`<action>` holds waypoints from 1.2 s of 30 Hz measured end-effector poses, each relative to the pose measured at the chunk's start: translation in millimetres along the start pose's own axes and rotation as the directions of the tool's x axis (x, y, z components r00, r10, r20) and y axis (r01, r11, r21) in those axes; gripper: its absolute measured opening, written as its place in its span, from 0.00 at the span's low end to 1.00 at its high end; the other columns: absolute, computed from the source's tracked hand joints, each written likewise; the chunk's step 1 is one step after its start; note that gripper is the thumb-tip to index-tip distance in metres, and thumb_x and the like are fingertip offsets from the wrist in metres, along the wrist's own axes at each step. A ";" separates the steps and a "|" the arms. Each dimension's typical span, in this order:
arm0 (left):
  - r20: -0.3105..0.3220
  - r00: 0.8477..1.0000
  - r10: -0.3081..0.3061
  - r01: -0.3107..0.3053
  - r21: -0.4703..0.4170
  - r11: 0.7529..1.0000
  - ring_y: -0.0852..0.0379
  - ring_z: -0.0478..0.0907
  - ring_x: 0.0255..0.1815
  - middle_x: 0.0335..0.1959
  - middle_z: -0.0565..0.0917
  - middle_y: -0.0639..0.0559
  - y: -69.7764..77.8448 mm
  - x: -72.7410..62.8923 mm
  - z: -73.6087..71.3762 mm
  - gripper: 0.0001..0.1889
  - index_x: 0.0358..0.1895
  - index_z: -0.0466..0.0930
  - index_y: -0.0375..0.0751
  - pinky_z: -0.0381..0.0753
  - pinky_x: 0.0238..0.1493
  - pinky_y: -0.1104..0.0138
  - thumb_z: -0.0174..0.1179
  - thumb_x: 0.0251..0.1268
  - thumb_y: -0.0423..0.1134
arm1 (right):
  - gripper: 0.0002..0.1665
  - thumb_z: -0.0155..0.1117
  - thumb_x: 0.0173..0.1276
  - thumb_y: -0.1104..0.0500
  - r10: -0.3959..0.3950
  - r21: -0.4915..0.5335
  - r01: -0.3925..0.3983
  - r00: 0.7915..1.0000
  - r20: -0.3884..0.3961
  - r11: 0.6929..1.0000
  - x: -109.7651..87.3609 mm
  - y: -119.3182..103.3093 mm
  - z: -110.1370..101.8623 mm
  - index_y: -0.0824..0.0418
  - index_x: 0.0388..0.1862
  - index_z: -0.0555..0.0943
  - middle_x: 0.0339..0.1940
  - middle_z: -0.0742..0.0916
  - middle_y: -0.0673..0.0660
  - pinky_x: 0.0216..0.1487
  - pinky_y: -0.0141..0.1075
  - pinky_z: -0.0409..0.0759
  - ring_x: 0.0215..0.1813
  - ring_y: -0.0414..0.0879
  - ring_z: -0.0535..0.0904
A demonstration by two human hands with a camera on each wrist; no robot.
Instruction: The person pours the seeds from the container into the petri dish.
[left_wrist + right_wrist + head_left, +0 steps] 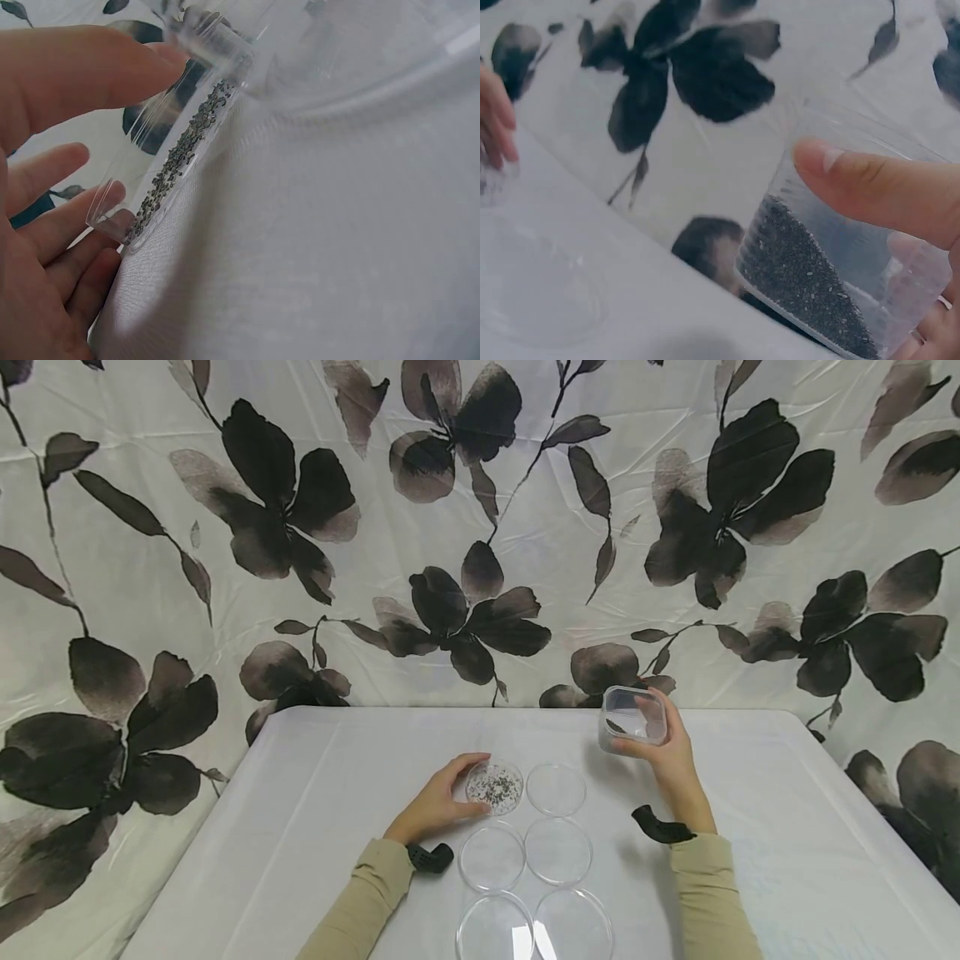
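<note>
My left hand (pixel 446 797) holds a clear petri dish (pixel 476 770) by its side, thumb on the near edge and fingers at the far edge. Small dark grains are scattered over its bottom; from the left wrist view they form a thin layer in the dish (pixel 112 206). Off the table at the back right, my right hand (pixel 667 747) grips a clear square plastic tub (pixel 609 741). The tub tilts in the right wrist view, and a heap of fine dark seeds (pixel 802 281) slopes against one wall.
An empty-looking petri dish (pixel 556 789) lies just right of the held one. Several more clear dishes stand in two columns nearer me, including one dish (pixel 492 857) in the middle row and another (pixel 573 925) in front. A floral curtain (pixel 465 527) hangs behind the white table (pixel 300 860).
</note>
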State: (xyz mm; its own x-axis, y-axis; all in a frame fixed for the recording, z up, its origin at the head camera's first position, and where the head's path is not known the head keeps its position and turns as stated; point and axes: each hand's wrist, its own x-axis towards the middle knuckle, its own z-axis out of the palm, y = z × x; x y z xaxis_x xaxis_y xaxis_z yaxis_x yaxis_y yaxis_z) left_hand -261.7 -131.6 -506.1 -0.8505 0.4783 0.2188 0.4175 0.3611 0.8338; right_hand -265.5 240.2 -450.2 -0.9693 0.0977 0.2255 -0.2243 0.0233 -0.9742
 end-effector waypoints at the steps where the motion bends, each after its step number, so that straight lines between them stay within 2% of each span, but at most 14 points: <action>1: -0.001 1.000 0.001 -0.001 0.005 1.000 0.48 0.60 0.75 0.71 0.70 0.48 -1.1 0.4 0.0 0.43 0.72 0.67 0.44 0.54 0.75 0.52 0.76 0.50 0.38 | 0.62 0.77 0.51 0.73 0.008 -0.010 -0.008 1.000 0.001 1.000 0.0 3.6 -2.5 0.46 0.79 0.56 0.76 0.67 0.59 0.73 0.43 0.58 0.76 0.49 0.55; 5: -0.006 1.000 -0.006 0.006 0.007 1.000 0.49 0.60 0.75 0.71 0.70 0.49 -3.0 0.9 -0.1 0.44 0.71 0.67 0.45 0.54 0.75 0.53 0.78 0.48 0.39 | 0.63 0.78 0.52 0.70 0.052 -0.055 -0.052 0.999 -0.008 0.997 -0.9 16.3 -9.4 0.42 0.79 0.55 0.77 0.66 0.57 0.75 0.44 0.53 0.77 0.47 0.53; 8: -0.011 1.000 -0.016 0.016 -0.002 1.000 0.49 0.59 0.75 0.72 0.69 0.50 -1.7 0.7 0.1 0.44 0.71 0.68 0.46 0.54 0.75 0.52 0.79 0.47 0.40 | 0.63 0.79 0.52 0.69 0.071 -0.064 -0.072 0.997 -0.014 0.995 -1.2 25.2 -11.0 0.41 0.79 0.55 0.77 0.66 0.56 0.74 0.37 0.56 0.77 0.46 0.51; 11: -0.015 1.000 -0.024 0.024 -0.011 1.000 0.47 0.59 0.75 0.71 0.69 0.49 1.1 0.3 0.4 0.44 0.71 0.68 0.46 0.54 0.75 0.51 0.79 0.47 0.41 | 0.64 0.78 0.51 0.70 0.090 -0.003 -0.090 0.996 0.009 0.996 -0.7 32.9 -10.1 0.41 0.80 0.55 0.78 0.65 0.57 0.73 0.34 0.59 0.77 0.46 0.51; 15: -0.013 0.999 -0.032 0.032 -0.006 0.999 0.48 0.60 0.75 0.71 0.70 0.49 3.3 0.2 1.1 0.44 0.71 0.68 0.45 0.54 0.75 0.52 0.79 0.47 0.40 | 0.65 0.78 0.51 0.71 0.122 0.029 -0.124 0.992 0.043 0.992 -0.9 40.8 -10.9 0.42 0.80 0.53 0.78 0.63 0.58 0.72 0.35 0.60 0.77 0.47 0.50; 23: -0.005 0.999 -0.041 0.041 0.002 0.999 0.52 0.61 0.74 0.71 0.70 0.51 4.3 -0.3 1.2 0.44 0.71 0.68 0.47 0.55 0.75 0.55 0.79 0.46 0.39 | 0.66 0.77 0.55 0.68 0.169 -0.028 -0.167 0.984 0.052 0.985 -2.6 45.0 -15.0 0.47 0.82 0.46 0.78 0.63 0.60 0.57 0.23 0.67 0.73 0.52 0.55; 26: -0.006 0.999 -0.046 0.046 -0.003 0.999 0.51 0.60 0.74 0.71 0.70 0.50 4.3 -0.1 0.8 0.44 0.71 0.68 0.47 0.54 0.75 0.54 0.79 0.46 0.39 | 0.67 0.76 0.56 0.68 0.181 -0.023 -0.180 0.982 0.059 0.983 -2.7 43.7 -15.0 0.49 0.83 0.42 0.79 0.60 0.59 0.61 0.25 0.66 0.74 0.52 0.53; 28: -0.008 0.999 -0.048 0.048 -0.003 0.999 0.50 0.60 0.74 0.71 0.70 0.50 4.5 -0.1 0.7 0.44 0.71 0.68 0.47 0.54 0.75 0.54 0.79 0.46 0.40 | 0.69 0.76 0.56 0.68 0.173 -0.014 -0.173 0.982 0.069 0.985 -2.4 42.1 -15.1 0.49 0.83 0.39 0.81 0.57 0.59 0.68 0.31 0.62 0.76 0.51 0.50; 31: -0.007 0.999 -0.045 0.045 -0.004 0.999 0.49 0.60 0.74 0.71 0.70 0.49 4.3 0.0 0.8 0.44 0.71 0.68 0.46 0.54 0.75 0.52 0.78 0.47 0.40 | 0.69 0.74 0.58 0.70 0.140 -0.002 -0.141 0.986 0.085 0.990 -2.0 39.2 -16.3 0.49 0.83 0.36 0.82 0.50 0.57 0.77 0.42 0.50 0.79 0.49 0.42; 33: -0.006 0.999 -0.041 0.041 -0.006 0.999 0.48 0.60 0.74 0.71 0.69 0.48 4.4 0.0 0.9 0.44 0.71 0.68 0.45 0.55 0.75 0.51 0.78 0.47 0.40 | 0.69 0.73 0.58 0.71 0.091 -0.012 -0.091 0.992 0.084 0.996 -1.6 36.6 -17.2 0.49 0.83 0.35 0.83 0.47 0.57 0.78 0.47 0.42 0.81 0.48 0.37; 36: -0.007 0.999 -0.045 0.045 0.000 0.999 0.48 0.60 0.75 0.71 0.69 0.48 4.6 -0.1 0.8 0.44 0.71 0.67 0.44 0.54 0.75 0.52 0.78 0.48 0.40 | 0.65 0.71 0.59 0.72 -0.014 -0.078 0.018 0.999 0.049 0.997 -2.4 29.1 -16.4 0.54 0.83 0.38 0.82 0.48 0.59 0.79 0.47 0.38 0.81 0.48 0.36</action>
State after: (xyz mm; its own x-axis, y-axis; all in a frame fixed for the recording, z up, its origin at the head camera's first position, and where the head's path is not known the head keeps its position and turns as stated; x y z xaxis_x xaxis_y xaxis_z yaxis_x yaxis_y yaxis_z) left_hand -259.5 -129.4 -502.7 -0.8705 0.4561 0.1849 0.3791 0.3819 0.8429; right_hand -268.0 257.0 -479.1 -0.9698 0.0481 0.2392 -0.2334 0.1025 -0.9670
